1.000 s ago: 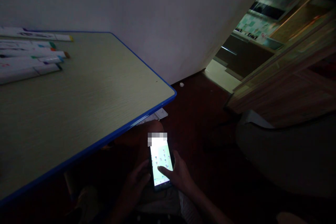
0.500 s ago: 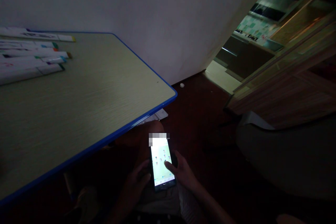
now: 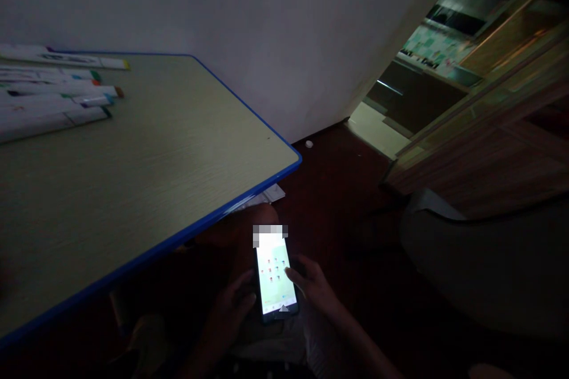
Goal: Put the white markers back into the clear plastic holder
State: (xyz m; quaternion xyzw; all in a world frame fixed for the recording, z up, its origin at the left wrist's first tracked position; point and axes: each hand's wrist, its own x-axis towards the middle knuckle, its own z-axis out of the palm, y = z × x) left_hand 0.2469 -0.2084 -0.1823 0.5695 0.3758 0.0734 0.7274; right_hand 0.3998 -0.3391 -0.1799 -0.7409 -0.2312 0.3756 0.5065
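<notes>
A smartphone with a lit, pale green screen is held upright over my lap, its top edge blurred out. Small coloured figures dot the middle of the screen. My left hand grips the phone's left side, fingers curled behind it and mostly in shadow. On the other side, my right hand is closed around the phone's right edge. Its thumb lies over that edge of the screen.
To the left stands a table with a blue edge. Several white markers with coloured ends lie on it. A dark chair is at the right, near a wooden cabinet. A small white object sits on the dark red floor.
My right thumb has moved from the middle of the screen out towards its right edge. The figures on the screen are arranged differently. Both hands still hold the phone in the same place.
</notes>
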